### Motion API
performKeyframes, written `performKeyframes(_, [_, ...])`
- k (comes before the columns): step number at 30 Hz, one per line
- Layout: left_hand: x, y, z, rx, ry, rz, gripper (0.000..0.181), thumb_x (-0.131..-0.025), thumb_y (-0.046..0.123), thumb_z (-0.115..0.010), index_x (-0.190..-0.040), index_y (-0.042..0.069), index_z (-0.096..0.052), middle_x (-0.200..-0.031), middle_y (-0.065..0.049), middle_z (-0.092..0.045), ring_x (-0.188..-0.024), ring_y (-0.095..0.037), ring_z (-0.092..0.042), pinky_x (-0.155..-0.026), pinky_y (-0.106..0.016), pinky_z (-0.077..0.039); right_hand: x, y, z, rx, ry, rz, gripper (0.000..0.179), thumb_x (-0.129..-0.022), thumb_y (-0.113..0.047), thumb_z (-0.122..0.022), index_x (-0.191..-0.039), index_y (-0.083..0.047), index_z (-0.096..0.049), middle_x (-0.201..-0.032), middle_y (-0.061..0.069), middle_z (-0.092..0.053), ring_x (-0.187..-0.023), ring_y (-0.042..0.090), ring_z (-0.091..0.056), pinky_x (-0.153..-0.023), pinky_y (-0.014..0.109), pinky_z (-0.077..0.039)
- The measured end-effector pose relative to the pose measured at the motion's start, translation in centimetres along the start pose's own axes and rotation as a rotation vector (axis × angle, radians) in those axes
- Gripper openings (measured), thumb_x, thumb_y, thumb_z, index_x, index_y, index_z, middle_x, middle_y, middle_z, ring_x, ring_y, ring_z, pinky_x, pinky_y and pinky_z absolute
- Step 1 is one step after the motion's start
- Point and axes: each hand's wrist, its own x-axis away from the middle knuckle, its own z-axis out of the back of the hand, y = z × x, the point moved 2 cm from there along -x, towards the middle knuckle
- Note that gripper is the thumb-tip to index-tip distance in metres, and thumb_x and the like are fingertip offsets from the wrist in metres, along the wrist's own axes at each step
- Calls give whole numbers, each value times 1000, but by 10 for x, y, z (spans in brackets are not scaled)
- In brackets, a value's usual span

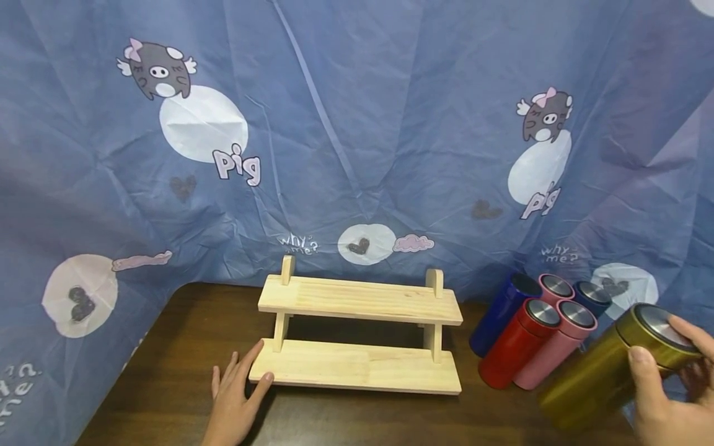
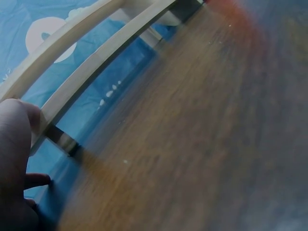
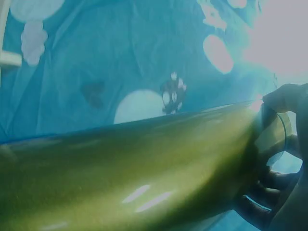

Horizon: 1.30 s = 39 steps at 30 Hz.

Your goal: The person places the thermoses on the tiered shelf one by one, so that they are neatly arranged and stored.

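Observation:
A two-tier wooden shelf stands on the table. My left hand holds its lower left corner, thumb at the front edge and index finger at the side, the other fingers spread over the table. In the left wrist view, the left hand is at the shelf's end. On the right, my right hand grips a gold thermos bottle near its silver-topped lid, and the bottle is tilted. In the right wrist view, fingers wrap the top end of the gold thermos.
Several thermos bottles stand close together right of the shelf: a blue one, a red one, a pink one, with another pink lid and a dark blue one behind. A blue printed cloth hangs behind the brown table.

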Motion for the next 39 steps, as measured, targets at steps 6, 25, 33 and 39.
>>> performKeyframes(6, [0,2,0,-35,-11,23,65,-113,45,-62,-169,16,-44,-163,-33,-50,-156,-70,-27,-124,-85,0,8,-16,-15,-185,-75,59,50,-87,4,-78,-135,16,-68,-124,-7,-77,-100,-1,-71,-89,8,-50])
performKeyframes(25, [4,2,-1,-33,-7,9,64,-115,46,-59,-169,16,-43,-164,-34,-50,-155,-72,-25,-122,-87,2,40,-44,-50,-335,-335,126,52,-82,22,-75,-133,21,-66,-133,5,-76,-111,10,-72,-93,14,-54])
performKeyframes(33, [3,1,0,-30,2,0,63,-114,44,-60,-168,16,-44,-166,-30,-49,-155,-71,-27,-123,-86,1,59,-42,-86,-375,-481,172,59,-74,25,-81,-132,21,-65,-135,6,-73,-119,14,-72,-104,20,-55])
performKeyframes(39, [1,3,-1,-35,-3,0,63,-114,45,-60,-168,16,-45,-164,-33,-51,-155,-71,-27,-123,-86,0,70,-48,-111,-420,-543,167,64,-70,28,-81,-131,18,-66,-136,10,-72,-123,17,-72,-105,21,-56])
